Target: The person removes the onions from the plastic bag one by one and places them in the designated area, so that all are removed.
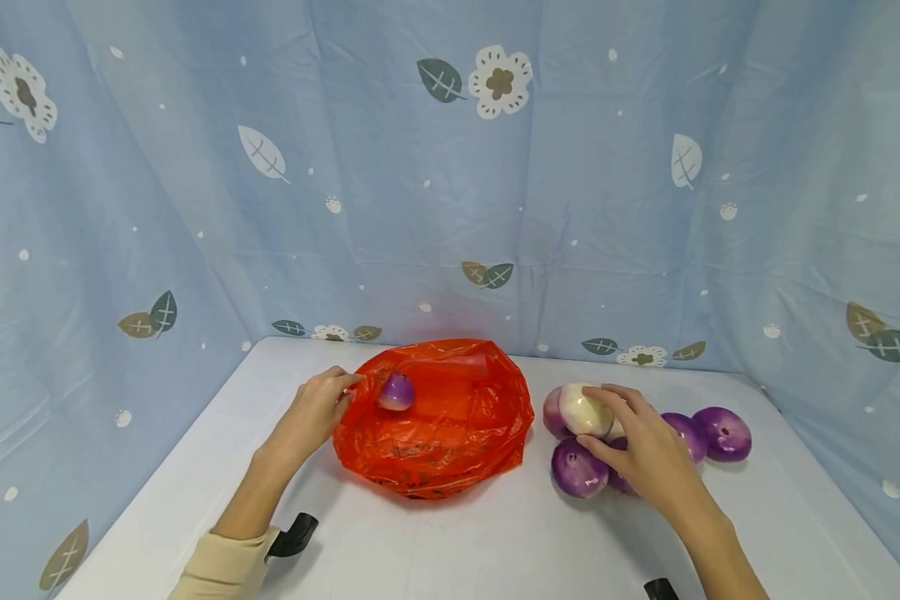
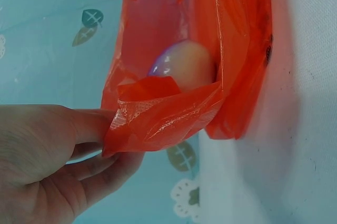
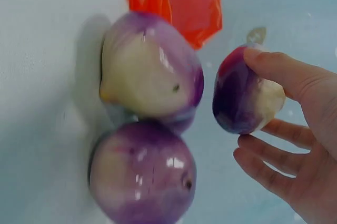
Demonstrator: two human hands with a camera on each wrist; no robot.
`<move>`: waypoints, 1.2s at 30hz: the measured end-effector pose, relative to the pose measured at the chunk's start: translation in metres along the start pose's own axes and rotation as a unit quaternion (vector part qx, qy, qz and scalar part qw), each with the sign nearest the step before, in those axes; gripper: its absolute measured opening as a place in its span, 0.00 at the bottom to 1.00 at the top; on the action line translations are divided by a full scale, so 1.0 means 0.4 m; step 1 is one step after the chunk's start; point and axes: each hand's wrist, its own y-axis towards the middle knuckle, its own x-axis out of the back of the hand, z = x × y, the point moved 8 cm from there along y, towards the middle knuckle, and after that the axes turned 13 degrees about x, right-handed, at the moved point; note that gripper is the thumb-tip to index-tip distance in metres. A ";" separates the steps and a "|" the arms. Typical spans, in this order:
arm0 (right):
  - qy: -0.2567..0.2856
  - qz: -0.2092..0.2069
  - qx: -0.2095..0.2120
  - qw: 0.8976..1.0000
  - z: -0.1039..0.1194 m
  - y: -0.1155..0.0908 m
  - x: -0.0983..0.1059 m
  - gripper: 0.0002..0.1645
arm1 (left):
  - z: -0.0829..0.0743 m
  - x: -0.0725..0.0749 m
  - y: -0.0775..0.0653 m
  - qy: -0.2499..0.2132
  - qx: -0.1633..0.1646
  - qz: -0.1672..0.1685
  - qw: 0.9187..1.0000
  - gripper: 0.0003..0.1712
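Note:
A red plastic bag (image 1: 435, 458) stands with its mouth spread wide. My left hand (image 1: 310, 419) pinches the left edge of its rim; the left wrist view shows the film between thumb and fingers. Inside the bag, toward that side, lies a purple-and-white turnip (image 2: 189, 66). Over a group of turnips on the right, my right hand (image 1: 648, 446) grips one turnip (image 3: 237, 95) between thumb and fingertips. In the right wrist view this turnip hangs apart from the two large ones (image 3: 150, 71) beside it. Part of the group is hidden behind the right hand.
Two more purple turnips (image 1: 722, 434) lie to the right of my right hand on the white table (image 1: 435, 550). A blue patterned curtain (image 1: 420, 183) rises behind the table and at both sides. Black wrist-mount pieces (image 1: 294, 536) show below the hands.

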 end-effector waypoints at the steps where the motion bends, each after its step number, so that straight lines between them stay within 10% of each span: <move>1: -0.004 -0.004 0.000 1.000 -0.005 -0.004 0.006 0.39 | -0.001 0.000 0.000 0.000 0.000 0.001 1.000 0.16; 36: -0.068 -0.026 -0.016 0.997 -0.140 -0.153 0.122 0.39 | -0.001 0.008 -0.003 0.003 -0.009 -0.004 1.000 0.15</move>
